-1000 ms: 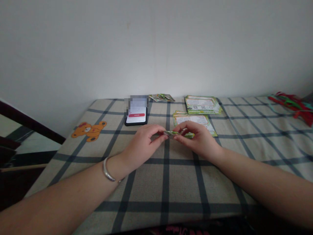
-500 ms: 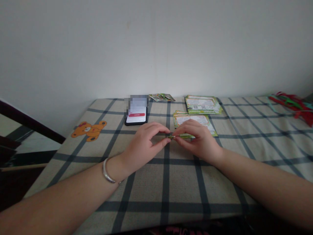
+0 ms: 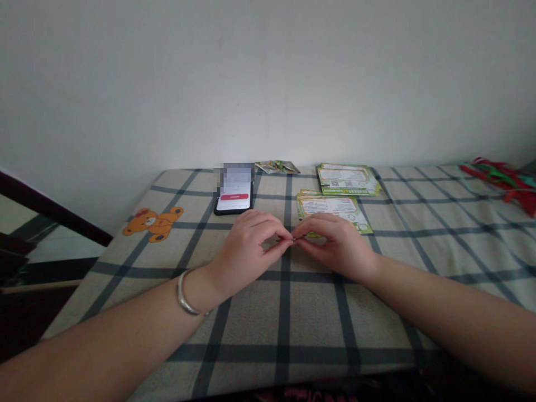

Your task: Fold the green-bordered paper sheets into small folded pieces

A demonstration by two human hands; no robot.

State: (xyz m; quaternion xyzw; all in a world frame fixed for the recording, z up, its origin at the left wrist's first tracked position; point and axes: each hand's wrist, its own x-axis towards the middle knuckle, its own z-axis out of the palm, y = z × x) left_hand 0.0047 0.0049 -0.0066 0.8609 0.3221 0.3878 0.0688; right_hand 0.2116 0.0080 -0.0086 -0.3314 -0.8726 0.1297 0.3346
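Note:
My left hand (image 3: 247,245) and my right hand (image 3: 335,243) meet over the near side of the packets, fingertips almost touching. Between thumb and fingers, each pinches a thin flat green-printed piece (image 3: 298,239). It is seen nearly edge-on and mostly covered by the fingers, so its kind is unclear. Just behind my right hand lies a fanned stack of green-and-white printed packets (image 3: 330,206), partly hidden by that hand. A second similar stack (image 3: 345,178) lies behind it. A silver bangle (image 3: 184,293) circles my left wrist.
A phone (image 3: 233,198) with a lit screen lies beyond my left hand. Small shiny printed packets (image 3: 277,166) lie against the wall. A teddy bear picture (image 3: 154,223) is at the left of the checked tablecloth (image 3: 251,329). Red and green material (image 3: 508,181) lies far right.
The green-printed piece between my hands has tilted and now shows mostly its edge, where its green face showed before. Both hands have dipped slightly towards me.

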